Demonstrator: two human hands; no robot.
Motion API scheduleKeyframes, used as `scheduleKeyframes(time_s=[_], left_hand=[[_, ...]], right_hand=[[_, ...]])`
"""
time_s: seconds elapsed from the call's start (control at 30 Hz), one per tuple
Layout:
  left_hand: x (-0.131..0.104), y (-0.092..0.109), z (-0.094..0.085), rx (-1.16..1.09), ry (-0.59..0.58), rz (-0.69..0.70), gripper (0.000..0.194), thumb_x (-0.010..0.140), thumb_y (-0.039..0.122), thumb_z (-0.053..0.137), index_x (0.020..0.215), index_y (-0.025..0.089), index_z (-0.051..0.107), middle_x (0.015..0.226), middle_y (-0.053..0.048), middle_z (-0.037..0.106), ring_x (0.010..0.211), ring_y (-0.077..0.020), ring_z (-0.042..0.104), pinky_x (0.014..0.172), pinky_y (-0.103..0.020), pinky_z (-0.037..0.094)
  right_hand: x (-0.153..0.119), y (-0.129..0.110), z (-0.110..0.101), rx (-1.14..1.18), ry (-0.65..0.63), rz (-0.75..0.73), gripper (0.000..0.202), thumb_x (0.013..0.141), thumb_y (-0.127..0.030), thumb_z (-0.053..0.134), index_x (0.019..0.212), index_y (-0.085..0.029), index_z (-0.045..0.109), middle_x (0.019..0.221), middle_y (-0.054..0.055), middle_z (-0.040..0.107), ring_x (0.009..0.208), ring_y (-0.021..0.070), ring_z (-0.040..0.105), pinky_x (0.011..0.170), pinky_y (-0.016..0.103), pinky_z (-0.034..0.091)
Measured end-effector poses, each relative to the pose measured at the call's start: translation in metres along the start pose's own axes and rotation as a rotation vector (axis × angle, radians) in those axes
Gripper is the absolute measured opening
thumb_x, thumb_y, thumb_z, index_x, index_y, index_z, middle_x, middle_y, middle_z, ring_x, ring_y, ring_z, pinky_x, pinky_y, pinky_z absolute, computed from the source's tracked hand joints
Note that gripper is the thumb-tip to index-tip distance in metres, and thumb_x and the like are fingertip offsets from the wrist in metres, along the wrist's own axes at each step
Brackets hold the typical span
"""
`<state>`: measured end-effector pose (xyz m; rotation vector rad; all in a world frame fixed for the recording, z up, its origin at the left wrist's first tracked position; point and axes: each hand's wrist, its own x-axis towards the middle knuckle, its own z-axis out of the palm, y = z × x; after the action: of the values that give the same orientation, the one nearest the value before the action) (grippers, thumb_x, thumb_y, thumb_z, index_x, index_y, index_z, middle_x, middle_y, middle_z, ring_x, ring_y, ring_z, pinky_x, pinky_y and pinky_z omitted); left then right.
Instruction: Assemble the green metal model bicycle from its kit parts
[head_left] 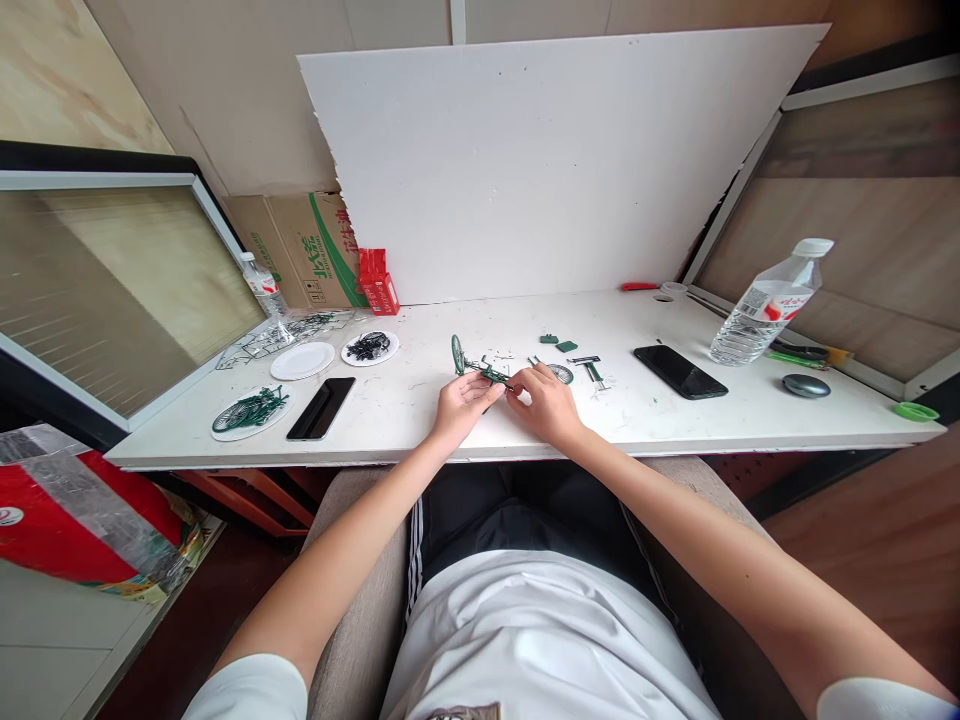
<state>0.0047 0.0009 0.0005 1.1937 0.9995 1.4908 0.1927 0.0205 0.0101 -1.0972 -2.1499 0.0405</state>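
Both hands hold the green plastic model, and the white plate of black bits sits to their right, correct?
No, the head view shows the white plate of black bits to their left; left hand and right hand do hold the green plastic model.

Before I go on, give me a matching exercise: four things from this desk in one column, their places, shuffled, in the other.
Things:
1. red box
2. green model
3. green lid
4. black parts

Places:
A. on a white plate
B. near the right-hand end of the desk
C. at the fingers of the left hand and right hand
D. beside the cardboard box, by the white board

Right pairs: 1-D; 2-C; 3-B; 4-A
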Motion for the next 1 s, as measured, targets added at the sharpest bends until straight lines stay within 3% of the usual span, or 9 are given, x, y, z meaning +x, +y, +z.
scheduleKeyframes(time_s=[0.2,0.47,0.6,0.77,1.0], left_hand=[[0.001,0.004,0.000,-0.095,0.044,-0.027,0.051,0.086,0.060,0.083,0.101,0.012,0.073,0.113,-0.014,0.079,0.103,-0.0276,0.080,0.106,-0.047,0.062],[0.002,-0.004,-0.002,-0.084,0.069,-0.011,0.053,0.082,0.054,0.088,0.112,0.012,0.077,0.115,-0.014,0.080,0.106,-0.0271,0.078,0.105,-0.047,0.061],[0.002,-0.007,-0.002,-0.051,0.054,0.005,0.050,0.084,0.051,0.088,0.114,0.012,0.078,0.116,-0.015,0.081,0.110,-0.0271,0.077,0.103,-0.045,0.062],[0.003,-0.008,-0.002,-0.043,0.069,0.018,0.048,0.085,0.048,0.087,0.114,0.011,0.076,0.114,-0.015,0.080,0.099,-0.0247,0.079,0.100,-0.045,0.063],[0.004,-0.008,-0.001,-0.037,0.124,0.055,0.046,0.087,0.050,0.085,0.110,0.012,0.074,0.109,-0.014,0.078,0.090,-0.0222,0.078,0.092,-0.041,0.065]], right_hand=[[-0.001,-0.002,-0.002,0.006,-0.033,-0.091,0.015,0.104,-0.025,0.055,0.110,-0.022,0.069,0.101,0.011,0.075,0.106,0.0295,0.063,0.074,0.038,0.046],[-0.001,-0.002,-0.001,0.093,0.073,-0.146,0.020,0.106,-0.038,0.062,0.114,-0.021,0.068,0.090,0.007,0.072,0.092,0.0257,0.064,0.071,0.035,0.048],[0.001,0.000,0.000,0.094,0.071,-0.228,0.013,0.108,-0.033,0.060,0.106,-0.023,0.069,0.089,0.007,0.072,0.092,0.0248,0.063,0.076,0.036,0.049],[0.001,0.001,0.001,0.093,0.095,-0.236,0.014,0.108,-0.029,0.059,0.103,-0.021,0.070,0.089,0.006,0.072,0.088,0.0236,0.062,0.079,0.036,0.049],[0.002,0.003,0.004,0.038,0.110,-0.219,0.015,0.108,-0.024,0.060,0.103,-0.021,0.074,0.090,0.007,0.072,0.090,0.0231,0.058,0.072,0.033,0.045]])
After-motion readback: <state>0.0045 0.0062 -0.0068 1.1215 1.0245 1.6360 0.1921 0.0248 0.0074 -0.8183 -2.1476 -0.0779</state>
